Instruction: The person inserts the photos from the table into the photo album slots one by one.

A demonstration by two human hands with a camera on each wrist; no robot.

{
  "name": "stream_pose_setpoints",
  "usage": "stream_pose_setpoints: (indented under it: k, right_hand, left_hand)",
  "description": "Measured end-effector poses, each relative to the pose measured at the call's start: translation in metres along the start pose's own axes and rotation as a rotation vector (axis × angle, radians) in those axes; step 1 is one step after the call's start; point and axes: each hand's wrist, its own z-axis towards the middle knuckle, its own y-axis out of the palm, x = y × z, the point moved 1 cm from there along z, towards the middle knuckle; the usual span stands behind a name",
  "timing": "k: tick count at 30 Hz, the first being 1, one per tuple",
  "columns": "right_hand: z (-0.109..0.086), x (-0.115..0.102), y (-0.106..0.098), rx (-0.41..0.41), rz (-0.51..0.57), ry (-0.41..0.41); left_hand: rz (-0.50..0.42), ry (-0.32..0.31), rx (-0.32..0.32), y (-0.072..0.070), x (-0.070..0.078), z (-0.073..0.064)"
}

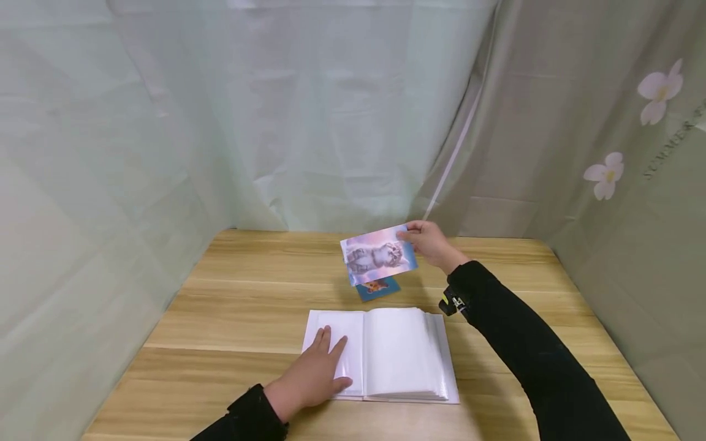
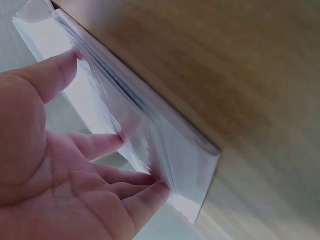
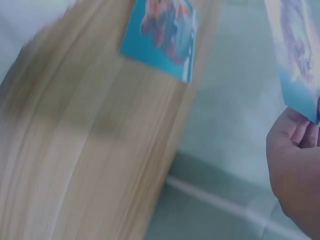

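Note:
An open photo album [image 1: 399, 349] with white pages and clear sleeves lies on the table. My left hand [image 1: 315, 370] rests on its left page, fingers spread; in the left wrist view the fingertips touch the clear sleeve [image 2: 107, 107]. Above the table beyond the album, my right hand [image 1: 432, 244] pinches the right end of a photo card [image 1: 379, 254] showing a grey kitten on pink and blue. Partly hidden beneath that card, a blue card [image 1: 380, 289] with an orange animal lies on the table; it also shows in the right wrist view.
The wooden table [image 1: 231, 306] ends at a pale curtain [image 1: 331, 122] that hangs behind it and along both sides. Printed flowers [image 1: 605, 176] mark the curtain on the right.

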Motion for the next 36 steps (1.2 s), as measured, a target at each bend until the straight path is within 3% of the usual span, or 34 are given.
stream_pose_setpoints:
  k: [6,14,36]
  right_hand:
    - [0.008,0.009,0.028,-0.010,-0.038,-0.014]
    - [0.011,0.020,0.046,-0.007,-0.092,0.026]
    - [0.009,0.030,0.053,-0.019,-0.116,0.060]
  left_hand:
    - [0.021,0.015,0.010,0.003,0.000,0.002]
    - [0.067,0.021,0.018,0.007,0.003,0.003]
    - [0.200,0.020,0.065,0.000,0.016,-0.006]
